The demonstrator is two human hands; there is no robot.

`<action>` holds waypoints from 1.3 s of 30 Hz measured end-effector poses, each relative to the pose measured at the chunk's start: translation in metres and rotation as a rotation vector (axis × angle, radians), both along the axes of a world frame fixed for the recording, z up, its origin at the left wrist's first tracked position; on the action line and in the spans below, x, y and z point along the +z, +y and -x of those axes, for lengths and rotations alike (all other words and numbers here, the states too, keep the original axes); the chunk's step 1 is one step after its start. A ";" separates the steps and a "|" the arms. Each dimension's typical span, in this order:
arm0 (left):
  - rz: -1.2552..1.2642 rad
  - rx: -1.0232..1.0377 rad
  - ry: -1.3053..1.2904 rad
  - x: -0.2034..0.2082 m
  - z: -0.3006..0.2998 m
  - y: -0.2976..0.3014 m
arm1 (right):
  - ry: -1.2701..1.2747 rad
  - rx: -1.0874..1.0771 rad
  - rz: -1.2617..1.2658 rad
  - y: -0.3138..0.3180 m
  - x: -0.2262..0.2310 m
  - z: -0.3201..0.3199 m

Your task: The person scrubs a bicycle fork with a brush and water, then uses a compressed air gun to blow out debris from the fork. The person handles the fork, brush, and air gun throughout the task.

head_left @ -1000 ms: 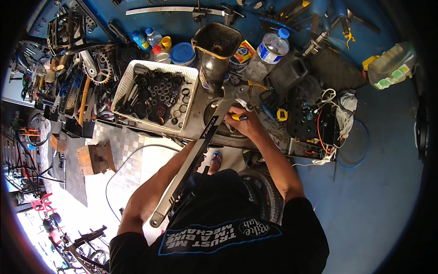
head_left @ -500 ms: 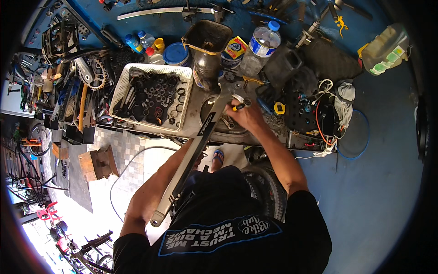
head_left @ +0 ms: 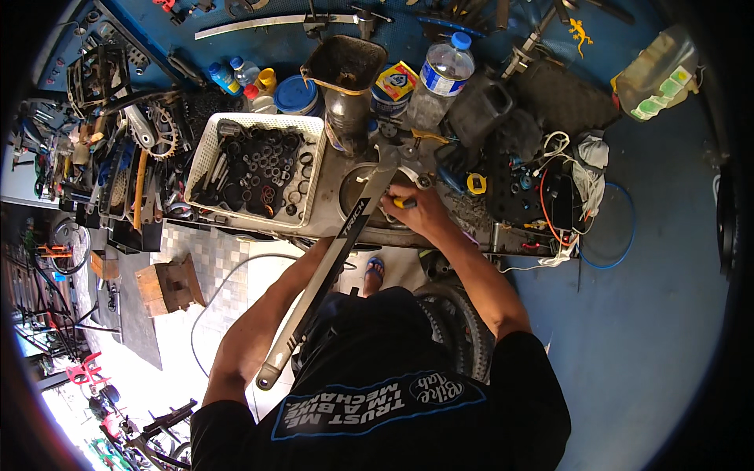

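Observation:
A long grey-and-black bicycle frame piece slants from the bench down to the lower left, across my body. My right hand is closed around a tool with a yellow-and-black handle, right beside the upper part of the frame piece. The tool's working end is hidden. From the left, my left forearm reaches behind the frame piece, which covers the hand and its fingers. Under the joint end of the frame piece lies a round metal dish on the bench.
A white plastic basket of small rings and parts stands left on the bench. Behind it are a cut-open bottle, a blue-lidded tub and a large clear bottle. Cables and a yellow tape measure lie right.
My right hand has moved slightly nearer to me along the frame piece, and the tool's handle has shifted with it. The whole view has shifted a little.

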State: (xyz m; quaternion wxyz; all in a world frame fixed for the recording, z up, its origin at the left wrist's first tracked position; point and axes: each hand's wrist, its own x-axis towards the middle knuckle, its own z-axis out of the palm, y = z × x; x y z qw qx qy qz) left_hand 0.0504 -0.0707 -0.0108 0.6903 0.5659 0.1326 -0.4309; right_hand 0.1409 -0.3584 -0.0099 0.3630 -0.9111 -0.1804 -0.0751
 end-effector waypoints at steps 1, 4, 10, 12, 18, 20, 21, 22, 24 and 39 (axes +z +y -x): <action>-0.018 0.015 0.008 0.002 0.001 -0.004 | -0.015 0.016 0.003 0.000 -0.003 -0.004; -0.027 0.011 -0.002 -0.017 0.001 -0.002 | -0.060 0.008 0.072 0.004 -0.008 -0.006; 0.023 -0.093 -0.041 -0.021 0.000 0.008 | -0.030 -0.109 0.101 -0.014 0.004 -0.010; 0.051 -0.085 0.016 -0.018 0.000 0.008 | -0.021 -0.054 -0.024 -0.011 0.006 -0.008; 0.037 -0.077 -0.017 -0.014 0.005 0.010 | -0.007 -0.083 0.036 -0.012 0.010 -0.008; 0.049 -0.086 -0.073 -0.028 0.005 0.014 | 0.023 -0.042 0.040 -0.012 0.017 0.000; 0.076 -0.092 -0.072 -0.035 0.003 0.018 | 0.029 -0.015 0.007 -0.008 0.009 -0.001; 0.004 -0.115 -0.119 -0.026 0.000 0.012 | 0.042 0.000 -0.023 -0.008 0.003 0.004; -0.293 -0.185 -0.277 0.015 -0.002 -0.006 | 0.076 -0.027 0.031 -0.012 0.012 0.007; -0.067 -0.166 -0.159 0.001 -0.006 0.007 | 0.041 -0.080 -0.082 -0.026 -0.003 0.006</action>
